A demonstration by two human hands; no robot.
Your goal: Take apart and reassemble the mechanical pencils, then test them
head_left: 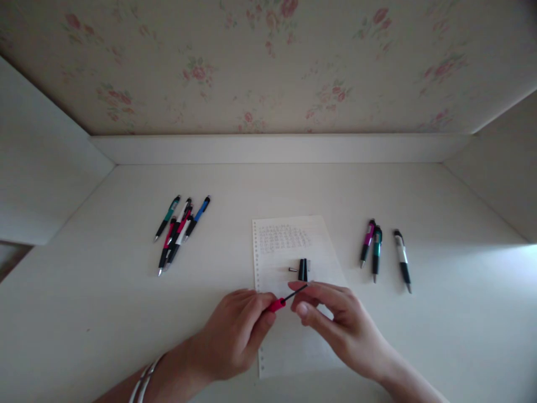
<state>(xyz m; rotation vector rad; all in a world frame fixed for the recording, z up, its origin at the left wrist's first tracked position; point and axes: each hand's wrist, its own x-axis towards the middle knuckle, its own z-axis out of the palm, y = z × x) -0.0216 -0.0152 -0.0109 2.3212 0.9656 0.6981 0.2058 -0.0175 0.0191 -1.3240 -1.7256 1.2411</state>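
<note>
My left hand [237,330] is closed around the red barrel [277,305] of a pen taken apart. A thin dark refill [295,293] sticks out of the barrel's end, slanting up to the right. My right hand [331,313] is at the refill's far end, which meets the index finger. Its thumb stands apart from that finger, and I see no pinch on the refill. Just beyond lie a black pen grip [302,270] and a small metal tip [292,270] on a punched sheet of paper [289,341]. Handwriting covers the sheet's upper part.
At the left lie several pens, among them a blue pen [198,217] and a green pen [168,217]. To the right are a purple pen [367,242], a teal pen [376,252] and a white pen [402,258]. White panels and a floral wall [268,73] bound the desk.
</note>
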